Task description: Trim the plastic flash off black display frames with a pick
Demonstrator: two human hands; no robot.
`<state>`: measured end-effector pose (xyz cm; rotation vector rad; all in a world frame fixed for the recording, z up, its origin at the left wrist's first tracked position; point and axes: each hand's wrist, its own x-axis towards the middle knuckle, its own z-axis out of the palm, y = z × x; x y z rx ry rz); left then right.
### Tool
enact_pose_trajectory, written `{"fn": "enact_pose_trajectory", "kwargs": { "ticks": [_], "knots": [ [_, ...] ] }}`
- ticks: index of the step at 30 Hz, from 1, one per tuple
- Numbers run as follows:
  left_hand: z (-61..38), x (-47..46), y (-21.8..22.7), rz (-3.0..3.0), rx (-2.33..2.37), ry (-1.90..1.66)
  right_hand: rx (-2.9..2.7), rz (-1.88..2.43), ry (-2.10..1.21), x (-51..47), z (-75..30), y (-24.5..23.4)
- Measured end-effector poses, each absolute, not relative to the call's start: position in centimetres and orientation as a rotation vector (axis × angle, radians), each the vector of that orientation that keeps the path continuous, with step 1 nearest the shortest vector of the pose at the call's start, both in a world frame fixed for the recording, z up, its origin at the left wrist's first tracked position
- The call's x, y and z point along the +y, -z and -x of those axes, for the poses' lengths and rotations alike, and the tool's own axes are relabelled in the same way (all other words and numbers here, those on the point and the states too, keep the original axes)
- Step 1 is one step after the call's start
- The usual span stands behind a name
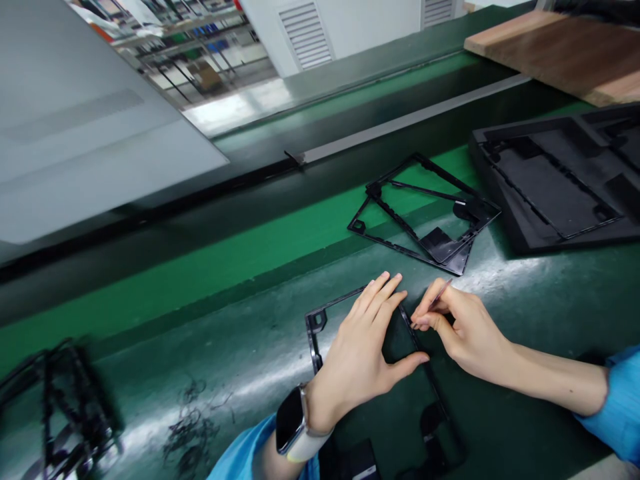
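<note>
A black rectangular plastic frame [316,347] lies on the green bench below my hands. My left hand [357,350] rests across it, palm down, fingers stretched out and thumb reaching to the right-hand rail; a watch [300,420] is on that wrist. Pinched in my right hand [457,323] is a slim, thin tool [441,292], its exact kind not clear. These fingertips are right beside the frame's right rail. My left hand and forearm cover part of the frame.
Two more black frames [425,253] overlap beyond my hands. At right, a dark foam tray [520,227] holds frames, below a wooden board [550,50]. Blurred frames [65,407] are piled at left, near thin black scraps [190,427]. A pale panel [100,133] slants across the upper left.
</note>
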<state>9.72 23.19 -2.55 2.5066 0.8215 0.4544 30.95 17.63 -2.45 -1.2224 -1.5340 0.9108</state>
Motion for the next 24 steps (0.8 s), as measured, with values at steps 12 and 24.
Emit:
{"fn": "enact_pose_trajectory", "kwargs": {
  "ticks": [12, 24],
  "knots": [
    [-9.70, 23.24, 2.58, -2.504, 0.814, -0.454, -1.583, 1.222, -0.865, 17.60, -31.02, 2.88],
    [-9.68, 23.21, 2.61, -2.508, 0.817, -0.449, -1.559, 1.221, -0.862, 17.54, -30.89, 2.84]
  ]
}}
